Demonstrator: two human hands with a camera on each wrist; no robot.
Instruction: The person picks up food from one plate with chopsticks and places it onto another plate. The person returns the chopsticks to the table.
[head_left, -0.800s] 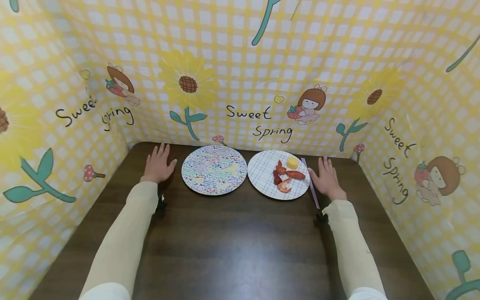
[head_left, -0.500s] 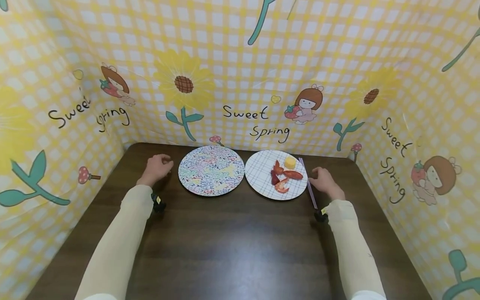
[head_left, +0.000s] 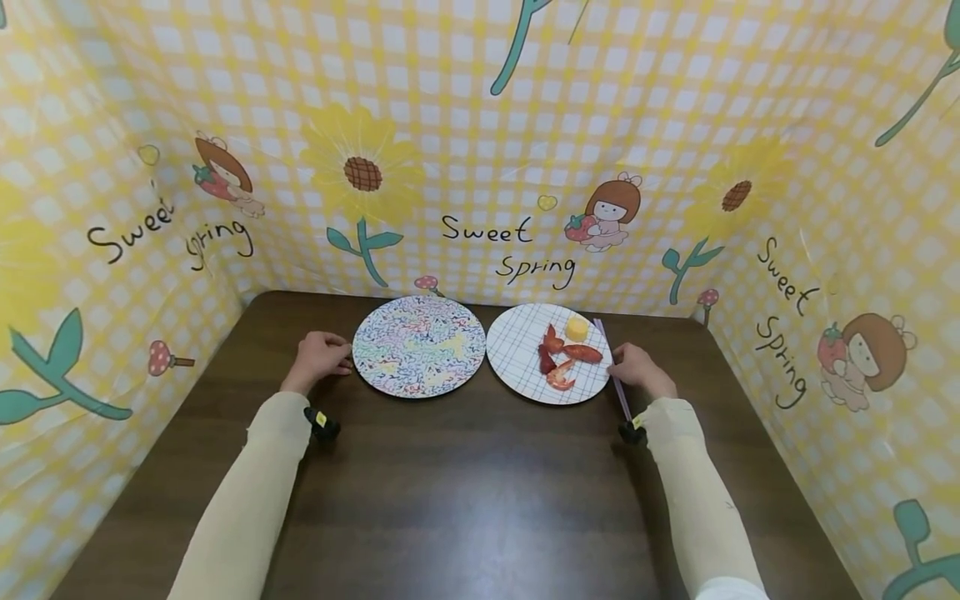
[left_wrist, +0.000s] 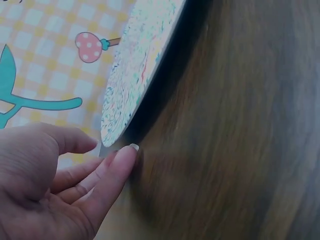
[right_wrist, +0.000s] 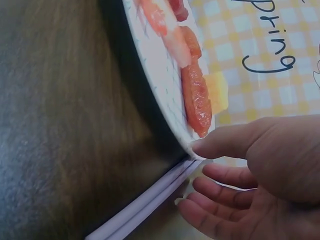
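A round plate with a multicoloured squiggle pattern (head_left: pixel 420 346) lies at the back of the table. My left hand (head_left: pixel 318 358) is at its left rim; in the left wrist view the thumb and fingers stand apart around the rim's end. Beside it lies a white plate with a blue grid (head_left: pixel 517 358), holding a yellow piece (head_left: pixel 577 328), a sausage (right_wrist: pixel 195 95), a shrimp (head_left: pixel 561 377) and other red pieces. My right hand (head_left: pixel 636 368) is at this plate's right rim. Its thumb touches the rim, and its fingers are spread below. Purple chopsticks (right_wrist: pixel 150 200) lie under that hand.
The brown wooden table (head_left: pixel 450 500) stretches forward to my body. Yellow checked cloth (head_left: pixel 465 158) with printed flowers and girls walls off the back and both sides. Black wrist cameras (head_left: pixel 322 423) sit under my wrists.
Both hands first lay flat with spread fingers outside the plates. They lifted, bent their fingers and moved inward to the outer rims. The plates stay put; the view shifted slightly.
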